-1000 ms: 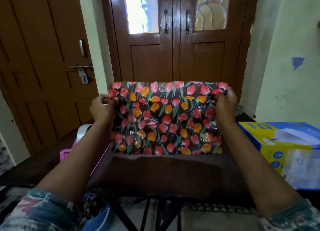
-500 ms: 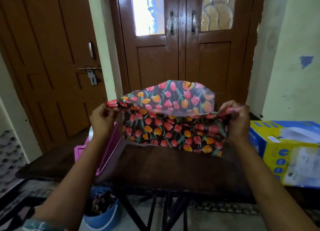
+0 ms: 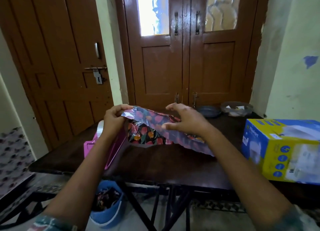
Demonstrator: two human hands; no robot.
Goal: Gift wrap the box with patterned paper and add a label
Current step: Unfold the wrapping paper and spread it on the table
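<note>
Dim room, bright door glass (image 3: 153,11) glare, blurred, edges warped.

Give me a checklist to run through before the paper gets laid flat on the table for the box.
1. Left hand grips the paper: ok, pinched at its left corner.
2. Right hand grips the paper: not ok, fingers spread open over the sheet.
3. Paper spread flat: not ok, it is folded over itself and crumpled, its pale back showing.
4. Table space in front of the paper: ok, bare dark wood there.
5. Box within reach: ok, at the table's right end, unwrapped.
6. Tape and label ready: cannot tell; a pink tray sits on the left, contents hidden behind the left arm.
</note>
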